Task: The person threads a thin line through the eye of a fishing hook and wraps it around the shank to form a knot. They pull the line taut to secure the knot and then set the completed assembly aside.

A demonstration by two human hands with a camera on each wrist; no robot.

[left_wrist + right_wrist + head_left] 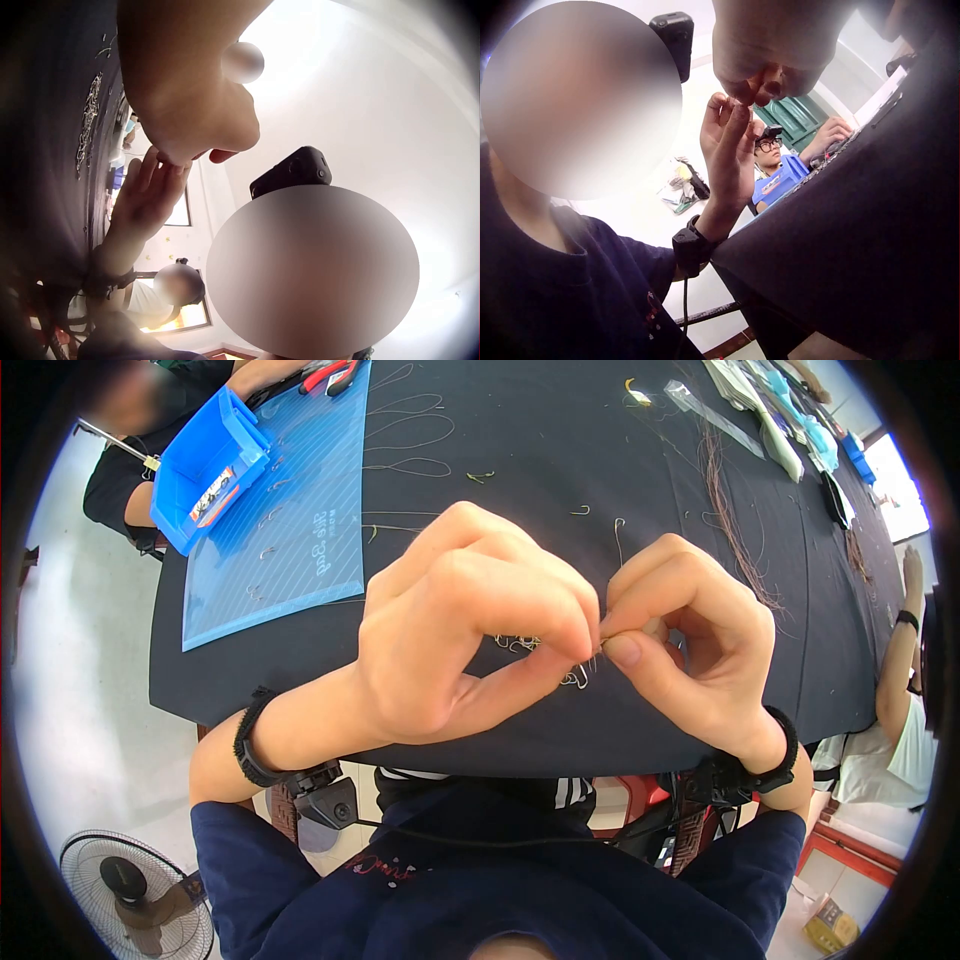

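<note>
In the head view my left hand (440,620) and right hand (705,640) meet fingertip to fingertip over the black-covered table. Each pinches between thumb and forefinger at a thin fishing line (599,653), of which only fine strands show; the fingertips hide the rest. Below and behind the fingers lie several small fish hooks (515,643), partly covered by my left hand. One hook with a line on its shank (618,532) and a loose hook (581,511) lie farther back. In the left wrist view a pile of hooks (90,124) runs along the table.
A blue ribbed mat (310,540) at the left bears hooks in a row, their looped lines (420,430) reaching onto the cloth. A blue bin (205,470) and red-handled pliers (330,375) are there. Brown strands (715,480) lie at the right. Other people sit left and right.
</note>
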